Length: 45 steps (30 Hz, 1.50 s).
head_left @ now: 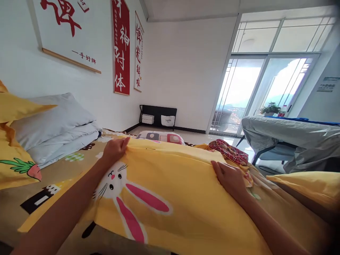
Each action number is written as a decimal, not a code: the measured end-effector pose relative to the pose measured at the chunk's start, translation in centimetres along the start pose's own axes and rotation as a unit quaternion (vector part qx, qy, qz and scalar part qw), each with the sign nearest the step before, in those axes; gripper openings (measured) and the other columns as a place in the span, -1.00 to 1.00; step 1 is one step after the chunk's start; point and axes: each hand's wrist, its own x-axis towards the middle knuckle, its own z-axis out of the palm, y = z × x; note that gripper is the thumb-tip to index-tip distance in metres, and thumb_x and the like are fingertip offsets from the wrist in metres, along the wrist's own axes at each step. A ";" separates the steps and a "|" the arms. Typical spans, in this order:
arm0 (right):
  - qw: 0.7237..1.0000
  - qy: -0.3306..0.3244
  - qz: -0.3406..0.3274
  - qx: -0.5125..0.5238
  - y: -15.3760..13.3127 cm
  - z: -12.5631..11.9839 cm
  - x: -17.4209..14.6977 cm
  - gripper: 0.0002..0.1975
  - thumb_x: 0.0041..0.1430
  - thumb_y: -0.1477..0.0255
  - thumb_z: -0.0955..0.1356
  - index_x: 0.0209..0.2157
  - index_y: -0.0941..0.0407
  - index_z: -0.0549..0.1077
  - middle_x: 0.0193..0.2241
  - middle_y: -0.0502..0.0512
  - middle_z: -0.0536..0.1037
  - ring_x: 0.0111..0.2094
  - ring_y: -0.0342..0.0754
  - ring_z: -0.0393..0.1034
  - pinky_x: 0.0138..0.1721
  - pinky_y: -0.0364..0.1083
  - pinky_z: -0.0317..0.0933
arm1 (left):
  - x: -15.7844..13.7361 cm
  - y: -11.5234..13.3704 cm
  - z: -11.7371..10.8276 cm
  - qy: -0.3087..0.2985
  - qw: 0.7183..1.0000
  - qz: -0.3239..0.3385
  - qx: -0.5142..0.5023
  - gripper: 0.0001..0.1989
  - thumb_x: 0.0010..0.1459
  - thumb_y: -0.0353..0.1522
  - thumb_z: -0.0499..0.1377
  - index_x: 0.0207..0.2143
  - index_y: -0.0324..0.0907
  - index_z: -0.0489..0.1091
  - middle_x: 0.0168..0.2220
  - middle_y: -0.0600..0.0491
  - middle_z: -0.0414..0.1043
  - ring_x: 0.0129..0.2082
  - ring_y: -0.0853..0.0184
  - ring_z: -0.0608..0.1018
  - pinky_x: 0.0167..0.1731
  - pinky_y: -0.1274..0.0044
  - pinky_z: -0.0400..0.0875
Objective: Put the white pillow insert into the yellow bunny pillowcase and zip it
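A yellow pillowcase (186, 187) printed with a white rabbit with pink ears is stretched out in front of me, above the bed. My left hand (116, 150) grips its far left corner, fingers closed on the fabric. At the far right side, my right hand (230, 177) pinches the edge of the same pillowcase. Between the hands the far edge shows a slight fold. The brown patterned bedsheet (66, 173) lies beneath, partly covered by the fabric.
Grey-white pillows (58, 120) and yellow fabric with a carrot print (18, 163) lie at left. A red checked cloth (230, 150) is beyond my right hand. Far right, a limb of another person shows beside yellow cloth (313, 184). A covered table (287, 129) stands near the glass door.
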 end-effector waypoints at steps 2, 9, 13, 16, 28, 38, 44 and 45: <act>1.000 0.017 0.000 -0.006 0.9 0.2 0.0 -0.38 0.26 -0.03 0.05 -0.68 0.08 0.27 -0.67 0.07 0.44 -0.59 -0.12 0.28 -0.45 -0.13 0.06 | -0.1 -0.1 1.0 0.023 1.000 0.004 -0.008 -0.52 0.28 -0.16 -0.22 -0.62 -0.15 0.17 -0.60 0.02 0.30 -0.55 0.35 0.32 -0.43 0.48 0.11; 0.985 -0.167 0.024 0.035 3.2 7.2 -6.1 -0.45 0.34 0.17 0.07 -0.60 0.07 0.41 -0.60 0.13 0.54 -0.53 0.01 0.44 -0.51 -0.10 0.14 | -5.2 -0.3 9.6 -0.248 0.969 -0.002 0.014 -0.46 0.31 -0.11 -0.24 -0.48 -0.18 0.36 -0.49 -0.06 0.46 -0.45 0.24 0.49 -0.44 0.47 0.15; 0.979 -0.202 0.025 0.019 3.9 9.6 -8.9 -0.47 0.36 0.21 0.03 -0.50 0.05 0.45 -0.47 0.13 0.60 -0.44 0.04 0.49 -0.46 -0.08 0.19 | -7.6 -0.7 12.3 -0.302 0.951 0.025 0.064 -0.46 0.32 -0.12 -0.26 -0.34 -0.19 0.43 -0.35 -0.14 0.54 -0.33 0.15 0.56 -0.39 0.45 0.21; 0.967 -0.249 0.035 -0.041 4.1 8.5 -6.7 -0.46 0.35 0.19 0.05 -0.48 0.07 0.49 -0.44 0.14 0.60 -0.40 0.02 0.48 -0.42 -0.09 0.17 | -5.9 -0.7 11.0 -0.340 0.938 0.026 0.067 -0.45 0.29 -0.11 -0.23 -0.32 -0.19 0.47 -0.26 -0.18 0.55 -0.25 0.09 0.56 -0.31 0.41 0.27; 0.961 -0.248 0.068 -0.106 -7.7 9.5 9.9 -0.57 0.28 0.28 0.11 -0.05 0.13 0.46 -0.05 0.29 0.52 -0.03 0.14 0.37 -0.05 0.05 0.08 | 6.4 10.0 11.5 -0.255 0.966 0.040 0.030 -0.49 0.33 -0.16 -0.23 0.01 -0.19 0.39 0.00 -0.14 0.47 0.05 0.12 0.43 0.13 0.24 0.03; 0.919 -0.382 0.095 -0.020 -4.4 18.2 3.7 -0.52 0.32 0.21 0.07 -0.03 0.08 0.49 0.04 0.18 0.50 0.09 0.11 0.32 0.13 0.11 0.00 | -0.1 1.7 21.5 -0.389 0.918 -0.068 0.043 -0.46 0.28 -0.11 -0.21 0.03 -0.07 0.43 0.11 -0.11 0.40 0.13 0.07 0.39 0.15 0.13 0.08; 0.894 -0.404 0.190 -0.025 4.4 16.0 2.4 -0.41 0.31 0.13 0.00 0.11 0.06 0.41 0.14 0.17 0.40 0.18 0.13 0.23 0.18 0.14 0.02 | 0.8 -3.6 21.1 -0.389 0.907 -0.155 0.042 -0.42 0.24 -0.08 -0.21 0.13 -0.04 0.36 0.26 -0.07 0.20 0.27 -0.01 0.18 0.18 -0.03 -0.05; 0.894 -0.399 0.204 -0.026 5.4 15.7 1.9 -0.40 0.31 0.12 0.00 0.11 0.07 0.42 0.13 0.17 0.41 0.18 0.15 0.24 0.18 0.15 0.02 | 0.7 -4.3 21.2 -0.385 0.906 -0.171 0.038 -0.43 0.23 -0.08 -0.20 0.12 -0.05 0.37 0.26 -0.08 0.19 0.27 -0.03 0.18 0.17 -0.06 -0.05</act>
